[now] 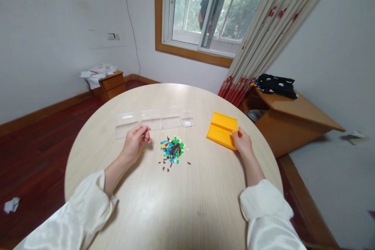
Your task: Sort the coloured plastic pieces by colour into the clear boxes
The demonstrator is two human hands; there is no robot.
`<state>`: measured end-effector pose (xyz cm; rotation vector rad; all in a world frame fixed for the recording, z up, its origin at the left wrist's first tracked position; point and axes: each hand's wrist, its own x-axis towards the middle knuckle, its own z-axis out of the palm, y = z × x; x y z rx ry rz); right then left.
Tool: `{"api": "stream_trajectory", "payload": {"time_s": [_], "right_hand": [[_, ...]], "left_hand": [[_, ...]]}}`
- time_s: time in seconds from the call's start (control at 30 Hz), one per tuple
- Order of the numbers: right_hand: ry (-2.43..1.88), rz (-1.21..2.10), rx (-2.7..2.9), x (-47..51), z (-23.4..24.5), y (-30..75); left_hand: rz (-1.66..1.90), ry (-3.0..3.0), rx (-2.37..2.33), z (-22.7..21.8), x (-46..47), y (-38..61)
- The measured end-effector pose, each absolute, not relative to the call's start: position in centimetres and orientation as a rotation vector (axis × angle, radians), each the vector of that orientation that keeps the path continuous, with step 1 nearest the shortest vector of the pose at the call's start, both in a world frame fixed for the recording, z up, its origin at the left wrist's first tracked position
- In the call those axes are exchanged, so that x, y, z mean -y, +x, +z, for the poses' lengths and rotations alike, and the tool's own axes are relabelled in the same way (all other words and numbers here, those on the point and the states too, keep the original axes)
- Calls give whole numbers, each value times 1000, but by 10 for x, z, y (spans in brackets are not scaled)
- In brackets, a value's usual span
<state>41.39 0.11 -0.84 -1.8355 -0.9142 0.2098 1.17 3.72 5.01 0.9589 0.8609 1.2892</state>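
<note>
The left sleeve, dragging, could scatter pieces beside the left hand, fingers together. Lifted unevenly, the yellow tray pinched by the right hand could tip.

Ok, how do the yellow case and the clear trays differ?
The yellow case is opaque; the clear trays are see-through. The yellow case has a ridge running across it; the clear trays stand in a row. The right hand holds the yellow case by its edge but touches none of the clear trays. Both look roughly rectangular.

Bricks lie before the trays, left of the case.
</note>
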Motion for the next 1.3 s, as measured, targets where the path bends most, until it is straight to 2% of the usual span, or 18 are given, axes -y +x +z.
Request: {"api": "stream_trajectory", "payload": {"time_s": [0.13, 0.4, 0.53, 0.63, 0.73, 0.87, 0.97, 1.13, 1.3], "right_hand": [[-1970, 143, 978, 1, -2, 410], [-1952, 111, 1748, 18, 2, 369], [-2020, 96, 1895, 15, -8, 352], [-1981, 37, 1889, 10, -8, 346], [-1888, 21, 1871, 13, -1, 331], [-1672, 285, 2112, 31, 8, 288], [-1611, 475, 2272, 39, 8, 254], [-1626, 484, 2261, 29, 1, 228], [-1593, 341, 2257, 14, -11, 222]], "left_hand": [[1304, 969, -865, 48, -38, 10], [1435, 1107, -1037, 46, -45, 1], [1472, 1335, -1231, 43, -43, -14], [1306, 1623, -1323, 33, -32, -29], [960, 2038, -1379, 17, -14, -42], [444, 2377, -1430, 3, 5, -44], [209, 2488, -1403, 4, 6, -30], [161, 2564, -1311, 8, -11, 5], [285, 2613, -1101, 3, -30, 27]]}}
